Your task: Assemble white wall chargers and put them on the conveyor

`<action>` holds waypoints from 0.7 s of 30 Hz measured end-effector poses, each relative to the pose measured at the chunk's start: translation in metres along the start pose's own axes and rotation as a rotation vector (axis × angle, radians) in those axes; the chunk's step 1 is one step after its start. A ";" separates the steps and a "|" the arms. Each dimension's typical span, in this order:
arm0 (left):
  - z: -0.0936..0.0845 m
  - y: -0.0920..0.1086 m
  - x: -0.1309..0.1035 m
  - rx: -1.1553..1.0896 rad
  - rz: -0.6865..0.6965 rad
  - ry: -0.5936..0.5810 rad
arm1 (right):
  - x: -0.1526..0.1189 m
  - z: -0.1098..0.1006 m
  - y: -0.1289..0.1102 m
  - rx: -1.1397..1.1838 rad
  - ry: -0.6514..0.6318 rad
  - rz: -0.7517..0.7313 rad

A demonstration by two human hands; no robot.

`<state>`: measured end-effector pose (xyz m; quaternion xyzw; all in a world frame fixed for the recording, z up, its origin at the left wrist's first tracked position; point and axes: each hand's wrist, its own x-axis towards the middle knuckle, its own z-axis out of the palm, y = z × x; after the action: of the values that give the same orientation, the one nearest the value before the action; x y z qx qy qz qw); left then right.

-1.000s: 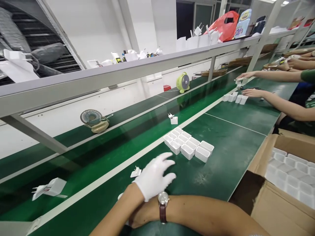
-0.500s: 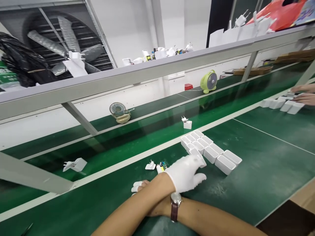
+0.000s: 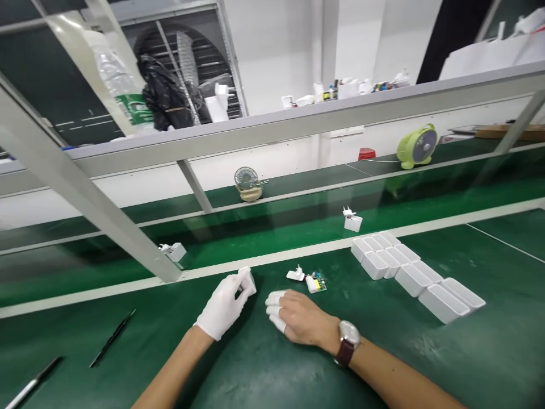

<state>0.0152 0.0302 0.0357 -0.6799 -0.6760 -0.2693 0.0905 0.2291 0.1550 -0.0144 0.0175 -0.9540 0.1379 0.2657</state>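
Note:
My left hand (image 3: 222, 305), in a white glove, grips a white charger housing (image 3: 248, 280) between thumb and fingers just above the green work surface. To its right, my right hand (image 3: 301, 318) is low over the surface, palm down, with white finger cots on several fingertips. Its fingers are slightly bent and a little apart, and nothing shows in them. Just beyond that hand lie a white plug cap (image 3: 296, 274) and a circuit board (image 3: 318, 282) with a yellow part. Open white housings (image 3: 412, 278) stand in a block at the right.
A black pair of tweezers (image 3: 111, 339) and a silver-and-black pen-like tool (image 3: 34, 382) lie at left. Past the pale rail (image 3: 272, 259), plug chargers rest on the lower green strip, including one charger (image 3: 353, 222). A slanted metal post (image 3: 106, 210) stands at left. Small fans (image 3: 417, 149) stand farther back.
My left hand has moved left from the block of housings, taking one housing with it. My arms are no longer crossed. The view has turned left, bringing the tools into sight.

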 end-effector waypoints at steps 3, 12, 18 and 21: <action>-0.006 0.005 -0.021 -0.019 -0.047 -0.047 | 0.002 -0.026 0.015 -0.022 0.062 0.163; 0.004 0.003 -0.046 -0.215 -0.509 -0.032 | -0.048 -0.061 0.073 -0.013 -0.303 0.614; 0.009 -0.002 -0.050 -0.388 -0.585 -0.217 | -0.035 -0.046 0.055 -0.187 -0.224 0.587; 0.011 -0.003 -0.051 -0.385 -0.597 -0.228 | -0.026 -0.049 0.040 -0.133 -0.255 0.647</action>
<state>0.0183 -0.0084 0.0012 -0.4831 -0.7872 -0.3285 -0.1975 0.2712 0.2059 0.0022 -0.2859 -0.9425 0.1492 0.0876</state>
